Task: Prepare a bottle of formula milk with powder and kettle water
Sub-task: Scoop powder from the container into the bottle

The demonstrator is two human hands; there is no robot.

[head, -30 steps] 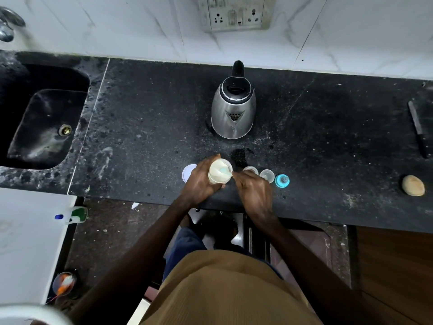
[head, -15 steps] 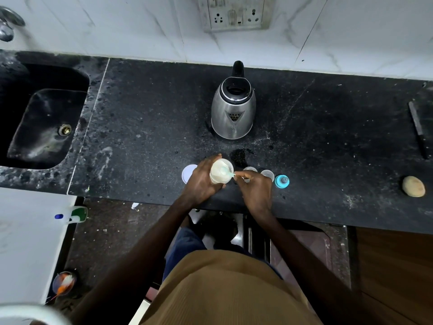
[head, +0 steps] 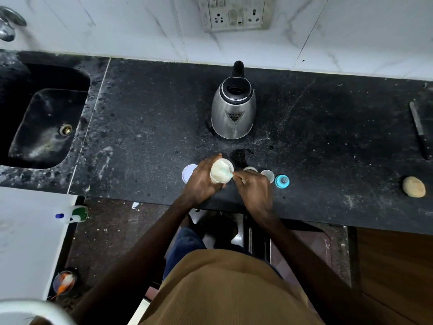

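The right hand (head: 255, 191) had pushed its pinched scoop (head: 226, 175) from the rim deeper into the powder tub (head: 220, 171), which the left hand (head: 201, 184) gripped, tilted, near the counter's (head: 140, 137) front edge, so powder was seemingly being loaded, with the kettle (head: 233, 111) standing untouched behind.

So on the counter (head: 152, 113) I count one kettle (head: 233, 111), one tub of powder (head: 220, 171), one scoop (head: 228, 175), one white lid (head: 188, 175), one blue bottle top (head: 281, 181) and one knife (head: 419, 130). Two small clear cups (head: 267, 175) (head: 250, 169) I think, since one's half hidden, plus one tan roundish lump (head: 414, 186).
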